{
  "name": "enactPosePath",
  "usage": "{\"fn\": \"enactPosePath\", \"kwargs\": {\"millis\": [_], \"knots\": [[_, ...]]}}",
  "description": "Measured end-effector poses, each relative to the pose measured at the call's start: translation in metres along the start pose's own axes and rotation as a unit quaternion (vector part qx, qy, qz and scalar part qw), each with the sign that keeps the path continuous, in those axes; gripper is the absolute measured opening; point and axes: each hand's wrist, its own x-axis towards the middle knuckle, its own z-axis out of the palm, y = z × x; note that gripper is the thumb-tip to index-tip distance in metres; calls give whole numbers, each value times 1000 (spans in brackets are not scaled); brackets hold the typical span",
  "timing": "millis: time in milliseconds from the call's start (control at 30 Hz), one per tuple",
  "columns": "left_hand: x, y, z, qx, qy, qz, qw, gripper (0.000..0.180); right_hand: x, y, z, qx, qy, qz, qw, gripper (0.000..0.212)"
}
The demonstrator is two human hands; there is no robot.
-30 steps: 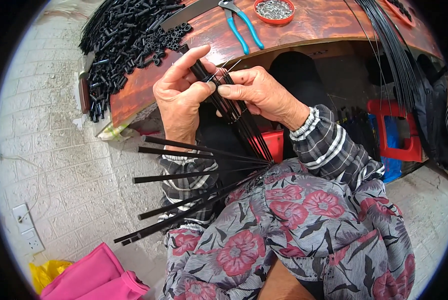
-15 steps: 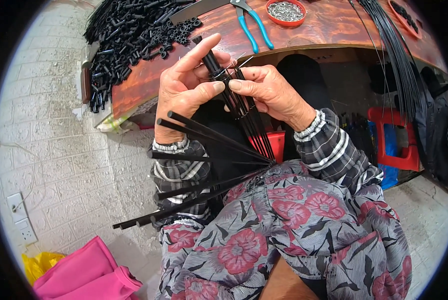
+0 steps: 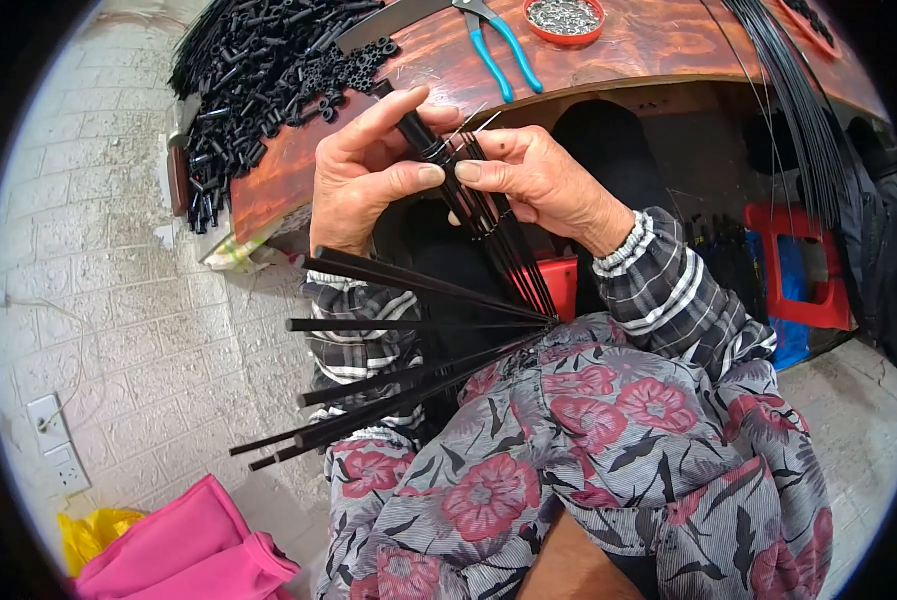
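Both hands are at a black umbrella frame, held above my lap. My left hand (image 3: pixel 363 190) is closed around its upper end, thumb pressed near the collar and index finger along the black plastic tube (image 3: pixel 418 132). With thumb and fingers, my right hand (image 3: pixel 553 185) pinches the thin black ribs (image 3: pixel 516 258) just beside that collar. Thin silvery wire ends stick up between the hands. The ribs run down to my lap, where thicker black rods (image 3: pixel 398 325) fan out leftward over my left forearm. My fingers hide the exact joint.
On the wooden table (image 3: pixel 648 55) lie a heap of black plastic tube pieces (image 3: pixel 233 140), blue-handled pliers (image 3: pixel 503 60) and a red bowl (image 3: pixel 573 40) of small metal bits. Black wires (image 3: pixel 798 140) hang off its right side. A red stool (image 3: pixel 833 305) stands right; pink fabric (image 3: pixel 173 545) lies lower left.
My left index finger has bent and come down closer to the tube. Both hands keep their hold on the frame. The whole view has shifted slightly.
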Motion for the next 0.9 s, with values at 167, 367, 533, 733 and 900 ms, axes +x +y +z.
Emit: {"fn": "enactPosePath", "kwargs": {"millis": [167,367,533,733,900], "knots": [[5,-12,-9,-16,-51,113,992,62,-1,-6,0,8,-23,4,1000,38],[13,-25,-12,-62,-89,145,984,67,1,-5,-3,1,-46,23,999,39],[13,-26,-20,-90,-124,147,977,69,7,-2,-1,22,-81,10,996,38],[16,-39,-19,-139,-150,150,967,70,13,8,-11,58,-107,12,993,36],[13,-37,-18,-165,-173,145,960,72,12,4,-7,59,-106,2,993,33]]}}
